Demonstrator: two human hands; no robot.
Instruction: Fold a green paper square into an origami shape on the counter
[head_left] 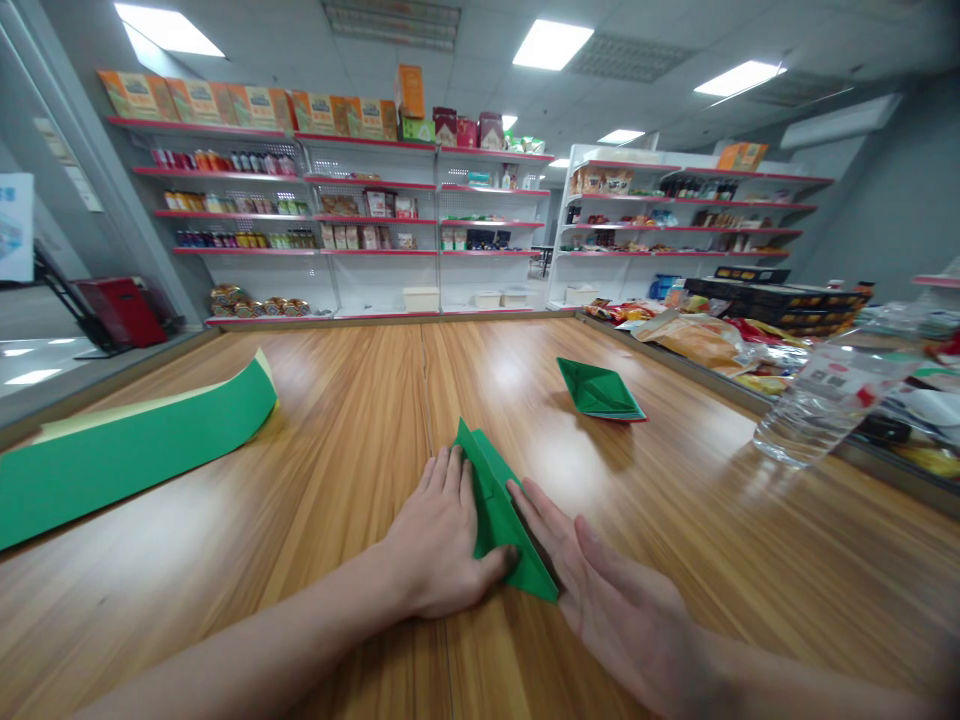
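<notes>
A folded piece of green paper (504,520) stands partly raised on the wooden table, between my hands. My left hand (439,540) lies along its left side, fingers stretched forward and thumb across the lower part of the paper. On the right side, my right hand (600,585) is turned on edge, its straight fingers against the paper's right edge. Neither hand is wrapped round the paper. Farther off to the right rests a folded green paper shape (600,388) with a reddish lower edge.
A long, curled stack of green and pale yellow paper (142,455) lies at the left of the wooden table (345,420). A clear plastic bottle (817,400) stands at the right, near packaged snacks (697,340). Stocked shelves (367,220) line the back.
</notes>
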